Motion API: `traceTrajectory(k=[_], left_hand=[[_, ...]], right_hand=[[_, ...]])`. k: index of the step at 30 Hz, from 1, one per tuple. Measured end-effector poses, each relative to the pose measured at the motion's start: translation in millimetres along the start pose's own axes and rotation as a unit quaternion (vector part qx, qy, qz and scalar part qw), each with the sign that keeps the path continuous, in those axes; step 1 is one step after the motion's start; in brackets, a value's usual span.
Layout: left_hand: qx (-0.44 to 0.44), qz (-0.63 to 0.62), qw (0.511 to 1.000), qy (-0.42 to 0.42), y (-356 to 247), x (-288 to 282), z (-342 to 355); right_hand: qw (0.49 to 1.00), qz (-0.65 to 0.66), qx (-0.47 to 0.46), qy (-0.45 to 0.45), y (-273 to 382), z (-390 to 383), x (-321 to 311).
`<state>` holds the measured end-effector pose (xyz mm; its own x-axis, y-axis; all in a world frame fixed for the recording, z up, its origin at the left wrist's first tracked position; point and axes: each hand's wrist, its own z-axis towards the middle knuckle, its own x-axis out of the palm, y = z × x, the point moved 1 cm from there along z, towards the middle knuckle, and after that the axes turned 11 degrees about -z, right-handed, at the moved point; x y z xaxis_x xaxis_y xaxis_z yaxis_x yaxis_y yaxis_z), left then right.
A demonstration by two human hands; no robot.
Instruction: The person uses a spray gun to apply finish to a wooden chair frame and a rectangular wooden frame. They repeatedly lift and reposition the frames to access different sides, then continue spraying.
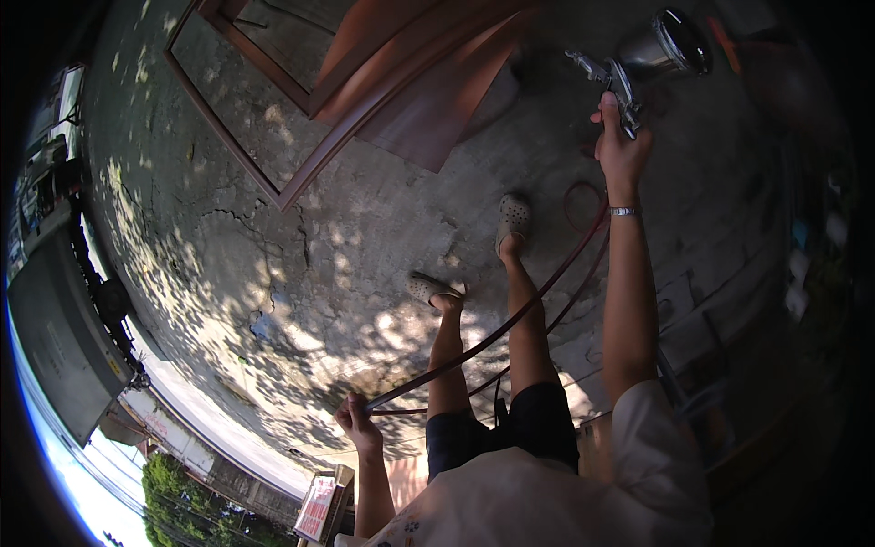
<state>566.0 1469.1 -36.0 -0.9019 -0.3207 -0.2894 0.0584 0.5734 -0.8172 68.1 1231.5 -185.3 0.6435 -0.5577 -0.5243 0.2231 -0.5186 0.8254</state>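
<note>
My right hand (625, 155) is wrapped round the handle of a silver paint spray gun (623, 89), held out at the upper right. A shiny metal cup (652, 47) shows beside the gun's body and seems joined to it. A dark red air hose (510, 324) runs from near my right wrist, across my legs, down to my left hand (358, 424). The fingers of my left hand are closed on the hose at the lower left. Ahead of me, at the top, are reddish-brown frames (293, 187) and a brown panel (428, 137), apart from both hands.
My feet in clogs (514, 217) stand on cracked concrete (337, 237) dappled with sun. A loop of hose hangs by my right wrist. Far left, a large truck (64, 319) stands beyond the concrete. A sign box (319, 506) is at the lower left. Dim clutter lines the right.
</note>
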Motion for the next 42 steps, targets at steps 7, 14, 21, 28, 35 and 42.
traceTrajectory(k=[7, 14, 21, 28, 35, 42], left_hand=[[-0.007, 0.092, 0.994, 0.060, -31, 73, 2], [-0.038, 0.146, 0.979, 0.140, -53, 120, 3], [-0.005, 0.157, 0.971, 0.180, -65, 130, 23], [0.010, 0.089, 0.990, 0.113, -54, 64, 60], [0.003, 0.053, 0.996, 0.076, -45, -36, 108], [0.000, -0.017, 1.000, 0.014, -23, -141, 132]], right_hand=[[0.999, -0.006, 0.006, -0.048, -17, 128, -44], [0.988, -0.045, -0.012, -0.149, 9, 216, -85], [0.981, -0.104, -0.048, -0.156, 62, 232, -113], [0.996, -0.084, 0.023, 0.029, 84, 72, -57], [0.985, -0.063, -0.026, 0.160, 110, -125, 25], [0.947, -0.078, -0.095, 0.297, 163, -273, 109]])
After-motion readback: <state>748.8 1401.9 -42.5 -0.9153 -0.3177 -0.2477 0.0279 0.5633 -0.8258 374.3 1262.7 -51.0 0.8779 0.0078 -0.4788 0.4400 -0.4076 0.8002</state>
